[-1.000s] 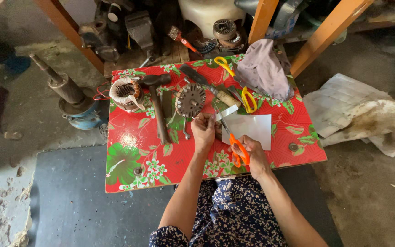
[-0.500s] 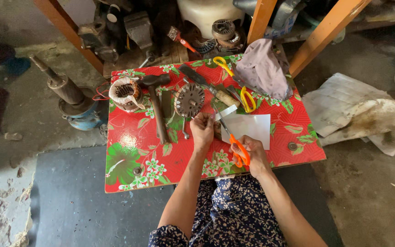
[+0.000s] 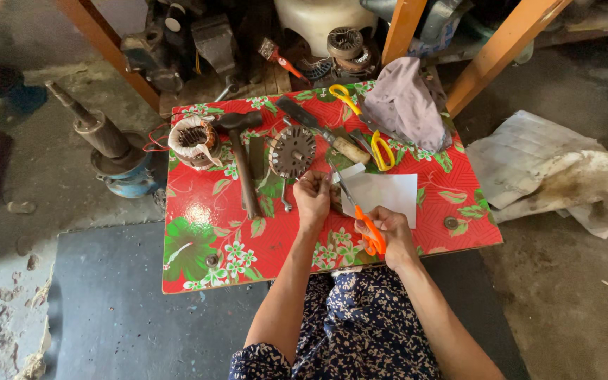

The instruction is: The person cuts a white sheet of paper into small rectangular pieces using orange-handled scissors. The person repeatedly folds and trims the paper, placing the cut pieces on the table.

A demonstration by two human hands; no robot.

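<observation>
My right hand grips orange-handled scissors whose blades point up toward a white paper sheet lying on the red floral table. My left hand is closed on a small strip or edge of that paper, just left of the blades. Directly above my left hand lies a round metal rotor disc.
On the table lie a hammer, a coil-wound stator, yellow-handled scissors, a wooden-handled tool and a grey cloth. Orange ladder legs and machine parts crowd behind. A motor shaft stands left; crumpled paper lies right.
</observation>
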